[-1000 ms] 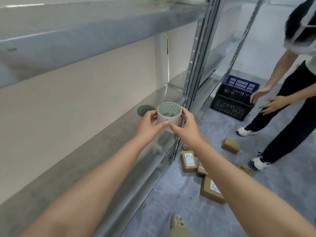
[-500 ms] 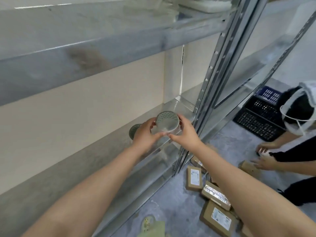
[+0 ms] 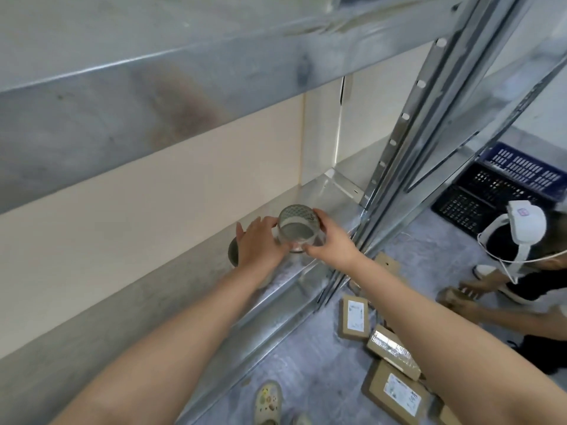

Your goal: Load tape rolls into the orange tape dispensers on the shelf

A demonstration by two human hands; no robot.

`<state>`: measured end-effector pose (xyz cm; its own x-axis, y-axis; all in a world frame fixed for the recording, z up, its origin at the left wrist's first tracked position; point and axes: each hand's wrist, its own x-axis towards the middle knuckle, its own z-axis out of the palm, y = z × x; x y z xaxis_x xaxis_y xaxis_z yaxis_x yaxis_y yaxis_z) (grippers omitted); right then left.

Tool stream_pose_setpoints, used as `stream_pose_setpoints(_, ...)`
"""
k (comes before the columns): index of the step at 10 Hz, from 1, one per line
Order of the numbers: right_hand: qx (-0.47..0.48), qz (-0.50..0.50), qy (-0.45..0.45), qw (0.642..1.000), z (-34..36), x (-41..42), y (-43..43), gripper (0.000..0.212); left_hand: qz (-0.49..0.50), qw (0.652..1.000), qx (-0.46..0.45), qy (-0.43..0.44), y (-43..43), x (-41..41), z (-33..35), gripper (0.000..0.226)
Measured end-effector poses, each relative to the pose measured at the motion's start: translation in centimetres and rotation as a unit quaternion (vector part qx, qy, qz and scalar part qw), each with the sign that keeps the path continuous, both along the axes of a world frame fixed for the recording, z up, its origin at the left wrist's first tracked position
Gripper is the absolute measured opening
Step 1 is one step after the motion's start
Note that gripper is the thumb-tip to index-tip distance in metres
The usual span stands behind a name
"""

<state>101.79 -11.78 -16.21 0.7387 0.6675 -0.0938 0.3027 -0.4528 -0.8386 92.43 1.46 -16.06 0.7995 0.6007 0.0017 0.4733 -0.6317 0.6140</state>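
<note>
A clear tape roll [image 3: 296, 230] with a patterned grey-green core sits between both my hands, just above the metal shelf [image 3: 325, 194]. My left hand [image 3: 259, 243] cups its left side with fingers spread against it. My right hand [image 3: 329, 240] grips its right side, thumb under the front rim. Its open end is tilted toward me. A second roll [image 3: 233, 253] lies on the shelf behind my left hand, mostly hidden. No orange dispenser is in view.
An upper shelf [image 3: 184, 72] hangs close overhead, and a steel upright [image 3: 399, 139] stands right of the roll. Several cardboard parcels [image 3: 352, 317] lie on the floor. Another person [image 3: 521, 240] crouches at the right near dark crates [image 3: 491, 191].
The view has tipped lower and closer to the shelf. The roll between my hands has tilted, its open end now facing me. The other person has crouched further toward the floor parcels.
</note>
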Motion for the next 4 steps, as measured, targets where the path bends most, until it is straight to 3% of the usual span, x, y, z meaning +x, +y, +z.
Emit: stream_pose_setpoints(4, -0.018, 0.023, 0.023, 0.999, -0.42, 0.73, 0.18, 0.086, -0.02, 0.998, 0.025, 0.057, 0.08, 0.04, -0.02, 0.062)
